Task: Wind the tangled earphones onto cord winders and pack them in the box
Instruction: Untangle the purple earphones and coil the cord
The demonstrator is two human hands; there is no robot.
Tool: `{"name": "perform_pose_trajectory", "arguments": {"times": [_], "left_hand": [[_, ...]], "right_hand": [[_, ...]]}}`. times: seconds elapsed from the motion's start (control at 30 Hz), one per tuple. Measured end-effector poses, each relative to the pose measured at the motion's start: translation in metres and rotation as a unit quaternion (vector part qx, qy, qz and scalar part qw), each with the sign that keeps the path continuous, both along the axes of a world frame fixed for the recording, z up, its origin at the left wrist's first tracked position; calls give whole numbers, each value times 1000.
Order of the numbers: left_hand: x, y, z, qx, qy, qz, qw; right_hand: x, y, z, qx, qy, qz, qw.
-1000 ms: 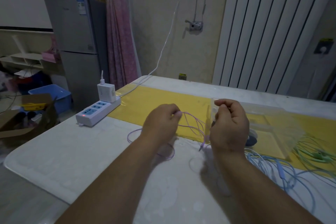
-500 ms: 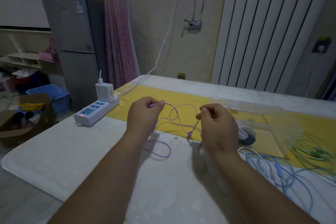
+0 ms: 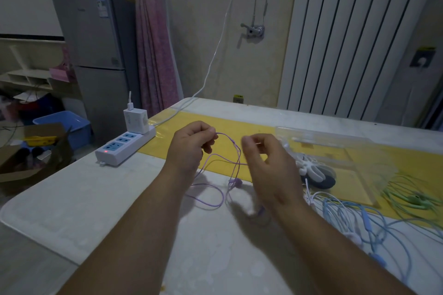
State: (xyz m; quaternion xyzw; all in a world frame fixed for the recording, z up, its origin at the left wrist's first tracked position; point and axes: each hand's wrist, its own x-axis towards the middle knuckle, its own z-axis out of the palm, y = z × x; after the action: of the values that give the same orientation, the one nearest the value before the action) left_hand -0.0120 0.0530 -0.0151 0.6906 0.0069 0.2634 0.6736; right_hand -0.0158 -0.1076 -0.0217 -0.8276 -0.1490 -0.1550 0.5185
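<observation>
Thin purple earphones [image 3: 217, 201] loop over the table's middle, their buds hanging near the yellow strip's front edge. My left hand [image 3: 191, 146] pinches the purple cord between thumb and forefinger and holds it above the table. My right hand [image 3: 268, 163] is a little to the right, fingers curled, blurred; its grip on the cord is unclear. A clear plastic box [image 3: 335, 158] lies at the right on the yellow strip. White and dark cord winders [image 3: 314, 172] lie against the box. Blue earphones [image 3: 359, 220] and green earphones [image 3: 412, 196] lie tangled further right.
A white power strip [image 3: 124, 148] with a charger plugged in sits at the table's left edge; its white cable runs up the wall. A yellow strip [image 3: 239, 129] crosses the pale table. Off the table's left are a fridge, a blue bin and a cardboard box.
Both hands have moved apart and slightly away from me, pulling the purple cord into a wider loop. The right hand's fingers have loosened.
</observation>
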Motion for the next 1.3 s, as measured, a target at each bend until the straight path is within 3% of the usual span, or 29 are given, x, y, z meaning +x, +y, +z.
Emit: {"name": "perform_pose_trajectory", "arguments": {"times": [0.13,0.23,0.33,0.43,0.53,0.63,0.8,0.9,0.97,1.17,1.23,1.3], "left_hand": [[-1,-2,1,-1,-5,-8,1000],[2,0,-1,-9,9,26,1000],[6,6,-2,-29,27,123,992],[5,7,-1,-52,48,226,972],[4,4,-1,-35,39,268,962],[7,6,-3,-44,13,257,965],[9,8,-7,-24,-57,146,987],[9,4,-7,8,-75,104,992],[9,4,-8,8,-78,99,992],[10,6,-9,17,-61,101,993],[10,7,-10,19,-56,105,993],[11,8,-10,16,-55,111,992]], "right_hand": [[2,1,-4,-84,-3,13,996],[5,1,-4,30,-27,-21,999],[8,-2,-1,134,-28,-86,987],[10,-4,-2,152,-35,-123,980],[9,0,-3,140,-41,-117,982],[10,-1,-2,126,-33,-92,987],[10,-3,-6,-16,34,-28,999],[7,-2,-7,-56,50,-6,997],[9,-2,-6,-42,39,-5,998],[9,-1,0,140,23,23,990],[9,-3,1,147,17,10,989],[12,-5,0,94,-10,-14,995]]}}
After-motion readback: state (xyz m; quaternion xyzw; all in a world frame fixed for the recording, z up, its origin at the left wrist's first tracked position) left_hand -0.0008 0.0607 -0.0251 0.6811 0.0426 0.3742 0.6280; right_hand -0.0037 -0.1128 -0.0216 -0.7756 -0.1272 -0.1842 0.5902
